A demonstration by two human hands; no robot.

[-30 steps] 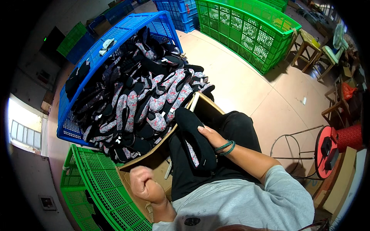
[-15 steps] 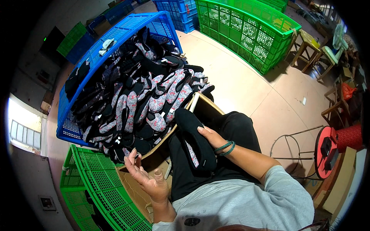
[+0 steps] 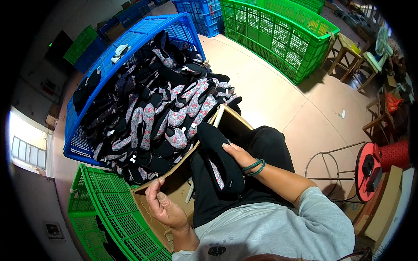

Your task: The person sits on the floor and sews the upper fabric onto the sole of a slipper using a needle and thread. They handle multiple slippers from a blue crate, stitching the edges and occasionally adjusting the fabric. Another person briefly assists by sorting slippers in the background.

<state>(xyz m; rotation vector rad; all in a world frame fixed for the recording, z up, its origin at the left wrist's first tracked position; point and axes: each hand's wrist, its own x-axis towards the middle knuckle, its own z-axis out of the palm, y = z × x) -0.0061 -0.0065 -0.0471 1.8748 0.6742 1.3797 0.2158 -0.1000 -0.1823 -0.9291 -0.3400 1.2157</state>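
My right hand (image 3: 237, 155) grips a black slipper (image 3: 217, 154) over my lap, thumb on its outer side; the other fingers are hidden beneath. A strip of grey and red floral lining shows in the slipper's opening, and its toe points away from me toward the pile. My left hand (image 3: 166, 206) is raised with nothing in it, its fingers loosely bent and apart from the thumb. That hand is near the edge of a cardboard box (image 3: 191, 150). Beyond the box lies a heap of similar slippers (image 3: 176, 117), black with floral linings, spilling from a tipped blue crate (image 3: 148, 21).
A green crate (image 3: 113, 209) stands at my left, beside the box. Another large green crate (image 3: 270, 41) is on the tiled floor ahead. At the right are a round red-topped stool (image 3: 368, 169) with dark blocks on it and several wooden stools (image 3: 344, 54).
My left hand has drawn back slightly toward me, and its fingers have curled in from a wider spread. My right hand and the slipper have hardly moved.
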